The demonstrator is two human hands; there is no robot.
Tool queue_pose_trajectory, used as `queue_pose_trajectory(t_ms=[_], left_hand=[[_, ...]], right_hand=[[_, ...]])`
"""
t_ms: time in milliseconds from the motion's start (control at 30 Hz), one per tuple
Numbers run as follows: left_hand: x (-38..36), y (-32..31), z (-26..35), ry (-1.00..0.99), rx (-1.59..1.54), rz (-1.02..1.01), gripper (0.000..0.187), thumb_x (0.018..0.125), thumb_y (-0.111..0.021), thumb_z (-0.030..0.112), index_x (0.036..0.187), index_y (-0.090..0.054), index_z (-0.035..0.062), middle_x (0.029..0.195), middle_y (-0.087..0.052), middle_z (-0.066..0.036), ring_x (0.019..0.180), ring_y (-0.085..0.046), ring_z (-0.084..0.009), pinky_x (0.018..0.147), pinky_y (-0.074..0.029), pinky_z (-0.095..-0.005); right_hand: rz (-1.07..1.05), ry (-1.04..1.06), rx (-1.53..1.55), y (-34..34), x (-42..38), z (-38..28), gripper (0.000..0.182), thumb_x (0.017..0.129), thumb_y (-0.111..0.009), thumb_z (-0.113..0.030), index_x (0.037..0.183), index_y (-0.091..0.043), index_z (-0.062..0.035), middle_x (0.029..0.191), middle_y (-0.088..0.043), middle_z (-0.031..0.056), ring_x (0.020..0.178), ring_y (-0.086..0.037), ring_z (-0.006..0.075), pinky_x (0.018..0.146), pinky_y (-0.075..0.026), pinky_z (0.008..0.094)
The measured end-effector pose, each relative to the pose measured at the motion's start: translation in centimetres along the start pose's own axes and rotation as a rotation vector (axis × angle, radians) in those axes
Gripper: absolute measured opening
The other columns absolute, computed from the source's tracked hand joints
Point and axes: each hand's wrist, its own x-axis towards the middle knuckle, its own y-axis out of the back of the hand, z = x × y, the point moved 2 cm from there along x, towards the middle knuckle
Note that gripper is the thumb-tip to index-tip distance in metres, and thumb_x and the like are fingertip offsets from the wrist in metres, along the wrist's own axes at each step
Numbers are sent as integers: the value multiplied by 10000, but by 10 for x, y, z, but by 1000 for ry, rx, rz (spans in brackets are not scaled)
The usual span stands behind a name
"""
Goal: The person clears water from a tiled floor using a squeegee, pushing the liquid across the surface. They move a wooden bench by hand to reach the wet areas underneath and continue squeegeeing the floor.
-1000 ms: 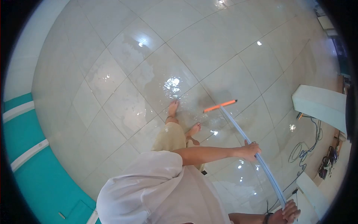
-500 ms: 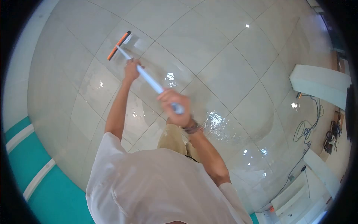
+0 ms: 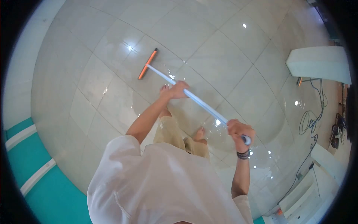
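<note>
Squeegee [image 3: 204, 105]: blade [image 3: 148, 64] at wet floor [image 3: 209, 48], nearer floor's left edge; pulled back, could strike left foot [image 3: 164, 88]. Left hand [image 3: 178, 90] clamped on squeegee; right hand [image 3: 240, 130] likewise, near its end. Cords [image 3: 312, 124] near floor's right edge: pushed water could reach them.

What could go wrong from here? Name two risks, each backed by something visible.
Slipping: the person's bare feet stand on glossy, wet-looking pale floor tiles, so a step might slide.

Wet cables: thin, dark, tangled cables lie on the floor at the right; water pushed that way by the long pale-blue-handled squeegee with an orange bar could reach them.
</note>
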Motion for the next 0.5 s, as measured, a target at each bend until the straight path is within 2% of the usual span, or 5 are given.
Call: queue_pose_trajectory(t_ms=[167,300,367,433,500], left_hand=[[13,-135,129,96,-143,-151,260,565,-697,267,693,-562,84,875,-530,-94,896,-453,-286,816,-352,-365],[11,-231,250,46,-285,-121,238,557,-702,266,654,-553,108,811,-512,-85,850,-447,-272,780,-337,-370],[12,-285,297,-149,-448,-147,203,571,-684,260,595,-544,116,807,-508,-76,867,-439,-264,791,-335,-366],[7,-327,343,-129,-532,-103,185,568,-668,253,563,-542,118,820,-501,-78,922,-415,-282,781,-349,-428],[0,-321,398,64,-561,-263,158,563,-650,236,599,-551,118,828,-488,-87,953,-388,-315,721,-346,-532]], right_hand=[[207,24,-71,78,-101,-94,242,606,-535,-106,485,-332,-53,450,-381,59,424,-348,175,495,-299,346],[235,-19,-107,134,-176,-179,251,638,-532,-127,503,-324,-93,433,-330,8,411,-327,142,515,-263,323],[238,-39,-147,147,-206,-219,250,650,-529,-134,510,-324,-103,431,-328,-2,412,-330,134,528,-265,319],[305,-54,-228,152,-229,-252,248,641,-526,-115,506,-318,-104,414,-344,9,395,-332,137,494,-265,303],[351,-71,-277,154,-253,-274,256,652,-526,-131,512,-313,-111,413,-335,2,403,-324,131,509,-262,300]])
